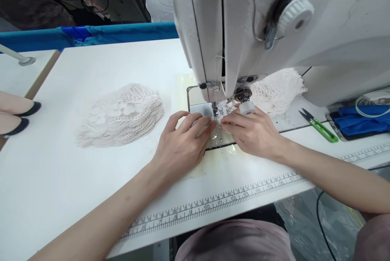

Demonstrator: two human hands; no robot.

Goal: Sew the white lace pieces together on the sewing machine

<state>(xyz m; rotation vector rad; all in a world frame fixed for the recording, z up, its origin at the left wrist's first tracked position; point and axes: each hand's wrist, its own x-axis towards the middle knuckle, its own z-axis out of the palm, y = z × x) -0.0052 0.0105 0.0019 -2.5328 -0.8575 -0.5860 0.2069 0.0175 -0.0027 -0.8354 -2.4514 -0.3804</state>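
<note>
Under the presser foot (215,108) of a sewing machine (210,29) lies a small piece of white lace (224,107). My left hand (187,137) presses close to the needle from the left, its curled fingertips on the lace edge. From the right, my right hand (252,131) pinches the lace beside the foot, thumb and fingers together. The fingers cover much of the piece. Behind the right hand, more white lace (276,92) lies on the machine bed. A layered stack of white lace pieces (122,116) rests on the table to the left.
Green-handled thread snips (319,126) lie at the right, beside a dark tray with blue cloth (364,119). A printed ruler strip (210,208) runs along the table's front edge. Blue fabric (131,31) borders the back. Two dark-tipped, skin-toned shapes (15,114) stand at the far left.
</note>
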